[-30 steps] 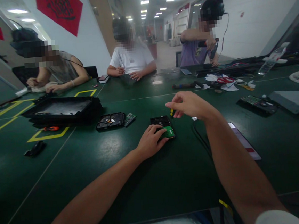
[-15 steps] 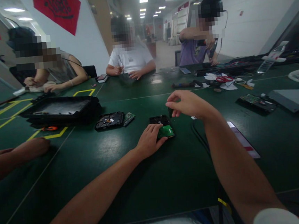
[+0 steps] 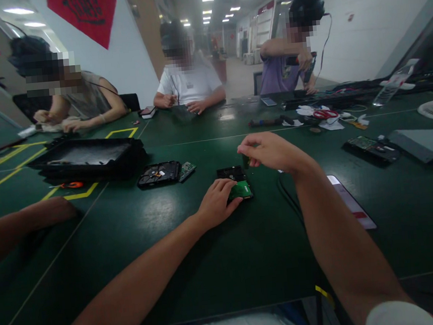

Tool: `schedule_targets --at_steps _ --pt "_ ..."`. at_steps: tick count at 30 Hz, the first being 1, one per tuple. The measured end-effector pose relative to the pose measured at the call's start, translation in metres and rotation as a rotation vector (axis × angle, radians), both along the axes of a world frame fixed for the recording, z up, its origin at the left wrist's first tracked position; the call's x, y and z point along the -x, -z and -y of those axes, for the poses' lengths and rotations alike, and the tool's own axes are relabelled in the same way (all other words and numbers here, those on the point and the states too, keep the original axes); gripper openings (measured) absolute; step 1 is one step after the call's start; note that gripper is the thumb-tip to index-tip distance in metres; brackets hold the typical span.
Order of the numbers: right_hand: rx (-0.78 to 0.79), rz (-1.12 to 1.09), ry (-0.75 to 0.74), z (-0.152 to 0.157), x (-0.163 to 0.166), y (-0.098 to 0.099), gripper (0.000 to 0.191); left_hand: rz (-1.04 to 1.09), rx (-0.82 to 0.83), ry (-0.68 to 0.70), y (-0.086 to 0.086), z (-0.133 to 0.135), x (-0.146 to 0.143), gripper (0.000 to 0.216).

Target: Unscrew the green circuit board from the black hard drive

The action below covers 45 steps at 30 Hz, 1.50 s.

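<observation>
On the green table in front of me lies a hard drive [image 3: 231,173] with a green circuit board [image 3: 243,189] on its near half. My left hand [image 3: 220,198] is closed around the near left part of this drive, holding it against the table. Just above the drive's far right corner, my right hand [image 3: 257,150] pinches a short dark tool [image 3: 245,161]. Its lower end is too small and dark to make out. To the left rests another hard drive [image 3: 160,174] with a loose circuit board [image 3: 187,171] beside it.
Black trays [image 3: 87,158] and an orange-handled tool [image 3: 72,184] lie left, near another person's arm [image 3: 28,219]. A black cable [image 3: 289,194] and a phone [image 3: 352,201] are by my right forearm. Further right are another drive [image 3: 370,150] and a grey case [image 3: 425,144]. Several people sit opposite.
My right hand has shifted slightly left with the dark tool. My left hand and the drive stay in place. The other person's hand at the left has moved slightly right.
</observation>
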State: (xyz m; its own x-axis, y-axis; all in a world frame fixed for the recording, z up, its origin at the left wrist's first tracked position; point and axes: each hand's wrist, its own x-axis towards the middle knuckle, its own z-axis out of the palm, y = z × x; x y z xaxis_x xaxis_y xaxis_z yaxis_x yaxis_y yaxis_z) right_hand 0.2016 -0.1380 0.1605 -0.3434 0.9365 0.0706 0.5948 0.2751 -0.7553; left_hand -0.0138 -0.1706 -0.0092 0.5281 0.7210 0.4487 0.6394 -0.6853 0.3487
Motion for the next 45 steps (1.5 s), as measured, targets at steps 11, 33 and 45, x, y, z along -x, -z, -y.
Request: schedule_targets --at_steps 11,33,45 --pt "-0.013 -0.032 0.0 -0.0018 -0.0036 0.0037 0.013 0.009 -0.007 0.022 -0.0022 0.0003 -0.0006 0.042" --pt "-0.12 0.028 -0.066 -0.0051 -0.0056 0.004 0.015 0.005 -0.046 0.039 -0.0007 0.0006 0.0011 0.035" --pt "-0.031 -0.046 -0.001 -0.004 -0.0103 0.0045 0.019 -0.006 -0.044 0.036 0.0005 0.0008 0.0026 0.037"
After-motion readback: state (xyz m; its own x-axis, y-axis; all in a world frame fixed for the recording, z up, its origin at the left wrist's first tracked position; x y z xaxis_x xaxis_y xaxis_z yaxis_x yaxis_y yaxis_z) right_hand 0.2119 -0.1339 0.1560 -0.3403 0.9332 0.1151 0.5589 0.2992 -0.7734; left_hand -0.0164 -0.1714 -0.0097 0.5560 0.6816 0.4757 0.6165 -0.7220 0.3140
